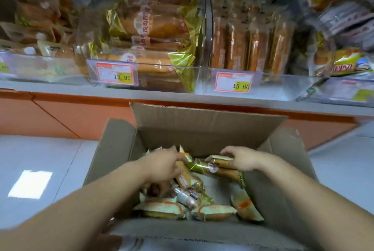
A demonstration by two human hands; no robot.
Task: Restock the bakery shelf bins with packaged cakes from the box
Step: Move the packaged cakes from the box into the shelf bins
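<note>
An open cardboard box (202, 129) stands on the floor below the shelf, with several gold-wrapped packaged cakes (214, 209) lying loose inside. Both my hands are down in the box. My left hand (162, 164) curls its fingers around a gold-wrapped cake (185, 176) at the box's middle. My right hand (241, 159) grips a stack of wrapped cakes (217, 166) near the right wall. Above, a clear shelf bin (145, 64) holds the same gold-wrapped cakes behind an 18.90 price tag (115, 73).
A neighbouring clear bin (249, 48) of upright orange-brown packs carries a 15.60 tag (233, 82). More bins of packaged bread sit left (36, 34) and right (344, 62). The grey shelf edge (182, 97) and orange base panel (70, 115) rise behind the box. Grey floor tiles (40, 159) lie left.
</note>
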